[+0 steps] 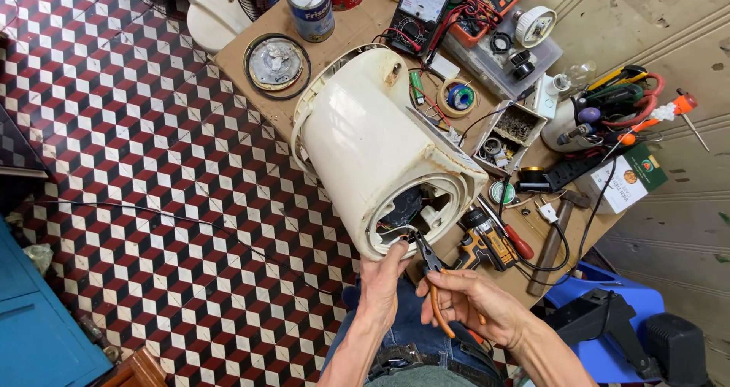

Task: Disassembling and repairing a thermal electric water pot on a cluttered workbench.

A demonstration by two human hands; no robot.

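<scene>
A floor of red, black and white cube-pattern tiles (152, 166) is seen beneath a low brown worktop (365, 30) crowded with repair gear. A cream cylindrical appliance housing (372, 144) is laid on its side across the worktop, its open end turned toward the person, with dark wiring visible inside. The lower rim of that opening is touched by the left hand (382, 280), whose fingers (395, 252) are curled lightly against the plastic edge, nothing being gripped. Just beside it, orange-handled pliers (435, 280) are held in the right hand (475, 299), fingers wrapped round the handles, and the pliers' tip is placed at the housing's rim. Right of the housing, a red-handled screwdriver (517, 239), a cordless drill (487, 242) and a wooden-handled hammer (553, 239) are laid out. Behind the housing, two multimeters (422, 7), a tin can (308, 7) and a round metal plate (276, 64) are seen. A blue plastic stool (608, 303) stands right of the hands.
</scene>
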